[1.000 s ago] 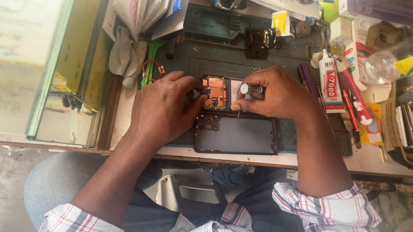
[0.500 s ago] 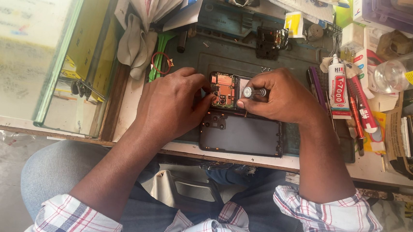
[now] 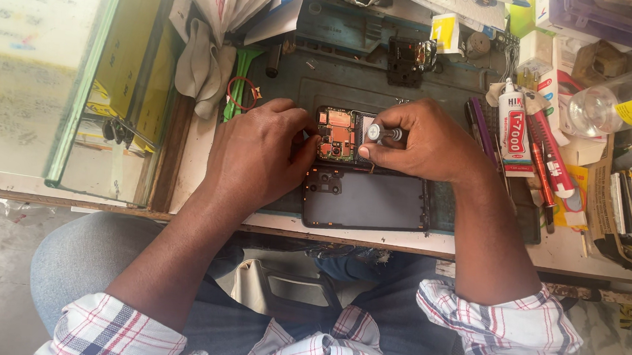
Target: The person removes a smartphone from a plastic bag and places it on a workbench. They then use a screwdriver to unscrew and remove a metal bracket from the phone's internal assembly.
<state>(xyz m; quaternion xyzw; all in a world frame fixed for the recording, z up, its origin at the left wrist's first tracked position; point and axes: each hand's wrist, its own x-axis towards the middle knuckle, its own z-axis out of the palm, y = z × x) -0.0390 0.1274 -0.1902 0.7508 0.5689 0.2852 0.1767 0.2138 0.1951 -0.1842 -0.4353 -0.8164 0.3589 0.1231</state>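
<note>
An opened smartphone (image 3: 339,133) with its orange circuit board bare lies on a dark work mat (image 3: 337,83). My left hand (image 3: 258,155) rests on the phone's left edge and steadies it. My right hand (image 3: 422,140) grips a small screwdriver (image 3: 380,134) with a silver cap, its tip down on the board. The phone's dark back cover (image 3: 366,199) lies flat on the mat just in front of the phone, below both hands.
A glue tube (image 3: 513,132) and red pens (image 3: 546,168) lie to the right, among boxes and a plastic bottle (image 3: 617,106). A grey cloth (image 3: 203,69), green pry tool (image 3: 238,76) and papers sit at the upper left. A glass panel (image 3: 42,69) stands left.
Both hands stay on the phone and screwdriver. The camera has shifted slightly, so the scene sits a little lower and further right in view.
</note>
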